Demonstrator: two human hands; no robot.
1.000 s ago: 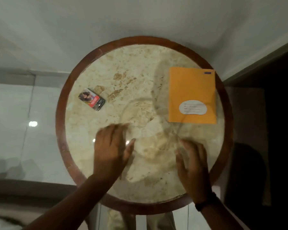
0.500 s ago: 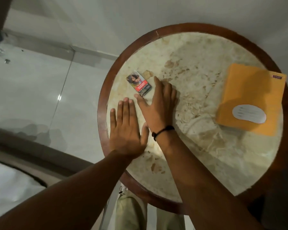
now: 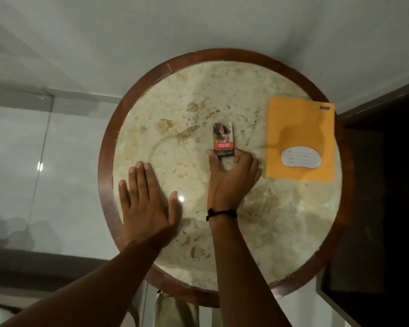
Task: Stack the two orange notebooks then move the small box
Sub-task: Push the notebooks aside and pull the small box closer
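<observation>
An orange notebook (image 3: 300, 140) with a white label lies flat at the right side of the round marble table (image 3: 222, 267); only one cover shows, and I cannot tell whether a second one lies under it. The small box (image 3: 223, 139), printed with a photo and a red band, lies near the table's middle. My right hand (image 3: 230, 179) pinches the box's near end between thumb and fingers. My left hand (image 3: 144, 204) rests flat on the table's left part, fingers together, holding nothing.
The table has a dark wooden rim (image 3: 106, 161). White glossy floor tiles (image 3: 33, 149) surround it on the left and behind. A dark surface (image 3: 376, 208) sits right of the table. Bare marble lies in front of my hands.
The small box has gone from the table's left side to its middle, now gripped by my right hand. My left hand stays flat at the left. The camera view has shifted.
</observation>
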